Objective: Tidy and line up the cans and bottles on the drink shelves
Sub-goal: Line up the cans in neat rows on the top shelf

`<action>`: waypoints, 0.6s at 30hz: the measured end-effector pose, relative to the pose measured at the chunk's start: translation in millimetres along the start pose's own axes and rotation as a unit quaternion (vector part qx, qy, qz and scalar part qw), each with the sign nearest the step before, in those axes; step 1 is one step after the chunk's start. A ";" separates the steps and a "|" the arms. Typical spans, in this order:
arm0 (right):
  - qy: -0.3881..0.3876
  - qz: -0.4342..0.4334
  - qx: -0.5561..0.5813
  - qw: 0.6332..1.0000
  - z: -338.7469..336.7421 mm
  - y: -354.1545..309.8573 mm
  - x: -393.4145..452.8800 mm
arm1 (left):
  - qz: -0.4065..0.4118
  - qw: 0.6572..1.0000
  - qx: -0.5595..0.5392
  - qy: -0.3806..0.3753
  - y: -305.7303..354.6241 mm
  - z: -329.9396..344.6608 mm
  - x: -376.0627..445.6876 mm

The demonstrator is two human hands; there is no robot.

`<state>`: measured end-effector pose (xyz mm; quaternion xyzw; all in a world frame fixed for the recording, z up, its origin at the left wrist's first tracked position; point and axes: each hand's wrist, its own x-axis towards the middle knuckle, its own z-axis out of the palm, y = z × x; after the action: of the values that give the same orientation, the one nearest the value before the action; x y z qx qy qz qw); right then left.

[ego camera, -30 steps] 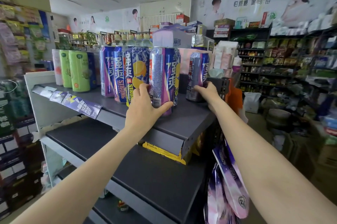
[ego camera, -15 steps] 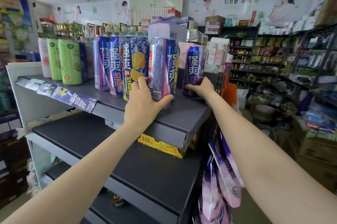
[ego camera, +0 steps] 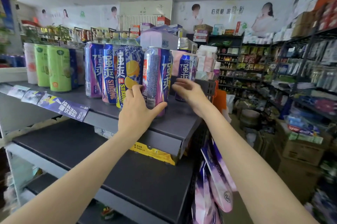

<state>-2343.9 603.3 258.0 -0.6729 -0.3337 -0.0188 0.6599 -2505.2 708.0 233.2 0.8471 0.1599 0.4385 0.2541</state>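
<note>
gripping an upright purple-and-silver can [ego camera: 157, 79], left hand [ego camera: 137, 112] fingers curled; right hand [ego camera: 189, 91] loose, empty

Cans [ego camera: 113, 72] stand in a row on the upper shelf [ego camera: 175, 123].

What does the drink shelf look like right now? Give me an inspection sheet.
Surface: dark grey metal top shelf, price strips on its front edge.
Job's things: blue-purple tall cans in a row; front blue-pink can turned label-sideways; small purple can set back; green cans at left.
Clutter: yellow carton beneath the shelf.
Grippers: left hand grips the front can; right hand open, off the small can.
Cables: nothing seen.
Surroundings: stocked shop aisles.
</note>
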 end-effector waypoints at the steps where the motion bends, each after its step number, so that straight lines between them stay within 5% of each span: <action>1: -0.073 0.022 0.012 0.997 3.7 -0.5 -3.5 | -0.002 1.000 -0.001 -0.002 -0.1 0.3 0.3; 4: -0.171 0.048 0.018 0.984 15.7 0.4 -4.7 | -0.005 1.000 -0.003 -0.003 0.4 0.3 0.4; 9: -0.146 0.031 -0.020 0.989 21.2 2.9 -5.5 | -0.005 1.000 -0.009 -0.002 -0.4 -0.1 0.6; 18: 0.126 0.089 -0.099 0.983 5.3 17.7 8.6 | -0.005 1.000 -0.014 -0.007 0.1 0.0 -0.1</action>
<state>-2331.0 613.4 245.8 -0.7541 -0.1829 -0.0780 0.6259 -2505.2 707.9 233.2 0.8454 0.1562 0.4338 0.2696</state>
